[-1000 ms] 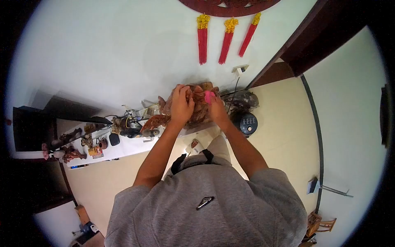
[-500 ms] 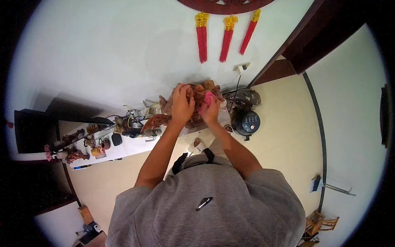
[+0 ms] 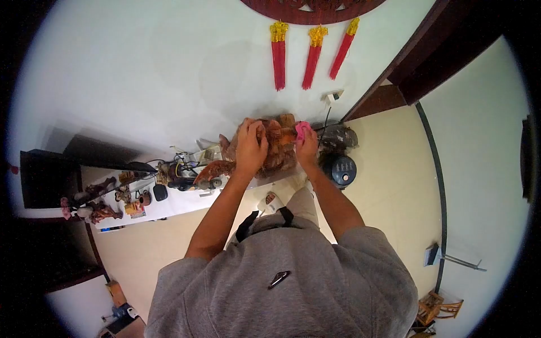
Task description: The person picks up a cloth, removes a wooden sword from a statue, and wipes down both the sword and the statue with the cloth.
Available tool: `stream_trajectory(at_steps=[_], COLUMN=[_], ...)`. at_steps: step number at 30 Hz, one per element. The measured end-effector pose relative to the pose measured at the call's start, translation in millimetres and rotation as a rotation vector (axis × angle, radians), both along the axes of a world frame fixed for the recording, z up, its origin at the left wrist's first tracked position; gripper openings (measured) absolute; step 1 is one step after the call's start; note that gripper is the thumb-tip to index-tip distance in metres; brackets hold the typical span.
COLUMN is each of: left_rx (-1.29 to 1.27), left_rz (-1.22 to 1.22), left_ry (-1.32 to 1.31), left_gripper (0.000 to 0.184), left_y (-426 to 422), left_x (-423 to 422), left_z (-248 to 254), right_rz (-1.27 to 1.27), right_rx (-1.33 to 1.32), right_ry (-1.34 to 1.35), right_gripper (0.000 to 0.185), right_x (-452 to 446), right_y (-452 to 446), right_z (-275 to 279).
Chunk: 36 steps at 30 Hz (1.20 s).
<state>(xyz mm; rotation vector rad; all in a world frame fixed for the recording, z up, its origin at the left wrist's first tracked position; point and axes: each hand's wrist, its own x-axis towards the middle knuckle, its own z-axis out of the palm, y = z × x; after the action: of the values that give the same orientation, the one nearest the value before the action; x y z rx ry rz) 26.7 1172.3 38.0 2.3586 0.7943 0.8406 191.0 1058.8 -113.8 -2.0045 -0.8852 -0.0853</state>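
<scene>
A reddish-brown wood carving (image 3: 277, 147) with an uneven, knobbly surface stands on the end of the white cabinet (image 3: 183, 204) against the wall. My left hand (image 3: 251, 149) rests on its left part, fingers curled over the top and gripping it. At the carving's right edge, my right hand (image 3: 306, 149) is closed around a crumpled pink cloth (image 3: 302, 130). Whether the cloth touches the wood there, I cannot tell.
A round dark appliance (image 3: 342, 170) sits on the floor to the right, near a wall socket (image 3: 333, 96) with a plug. Cables, small ornaments and a television (image 3: 51, 180) line the left side. Red tassels (image 3: 311, 65) hang above.
My right hand has moved right with the pink cloth, from the carving's front to its right edge. My left hand stays on the carving. The view has shifted slightly.
</scene>
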Motion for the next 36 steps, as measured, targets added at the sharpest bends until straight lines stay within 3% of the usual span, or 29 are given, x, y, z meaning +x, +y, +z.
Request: stream_trajectory(at_steps=[5,9,12,15,18,21,24,27,30,34,36], left_rx=[-0.051,-0.022,-0.030,-0.087,-0.073,-0.005,-0.061,-0.133,-0.090,-0.082,-0.084], left_rz=[-0.027,-0.013,-0.024,-0.027,-0.016,0.023,0.021,0.013,0.028,0.038,0.039], left_ry=[-0.007,-0.007,-0.016,-0.030,-0.051,-0.026,-0.043,-0.055,-0.031,-0.014,-0.003], left_gripper=[0.042,0.044,0.046,0.048,0.047,0.045,0.047,0.049,0.048,0.048,0.048], left_y=[1,-3,0,-1,-4,-3,-6,-5,-8,-5,-4], left_x=[0,-4,-1,-1,2,3,2,4,3,3,4], left_z=[0,-1,-2,-1,-2,-5,-5,-4,0,-1,-1], right_rz=[0.034,0.178,0.028,0.101,0.309,0.347,0.453,0.515,0.522,0.607,0.478], right_rx=[-0.372,-0.083,-0.083,-0.154,-0.120,0.111,-0.153,-0.210,-0.042,-0.071,-0.134], right_ry=[0.215,0.125,0.151,0.170,0.597,1.136,0.790,1.035,1.134,0.502,0.416], right_gripper=[0.043,0.039,0.039,0.045,0.047,0.047,0.041,0.033,0.025,0.020,0.022], right_x=[41,46,20,31,61,49,63,72,69,66,54], right_y=[-23,-13,3,-1,-7,-12,-11,-6,-10,-11,-23], right_z=[22,0,-4,-7,-36,14,14,26,20,27,39])
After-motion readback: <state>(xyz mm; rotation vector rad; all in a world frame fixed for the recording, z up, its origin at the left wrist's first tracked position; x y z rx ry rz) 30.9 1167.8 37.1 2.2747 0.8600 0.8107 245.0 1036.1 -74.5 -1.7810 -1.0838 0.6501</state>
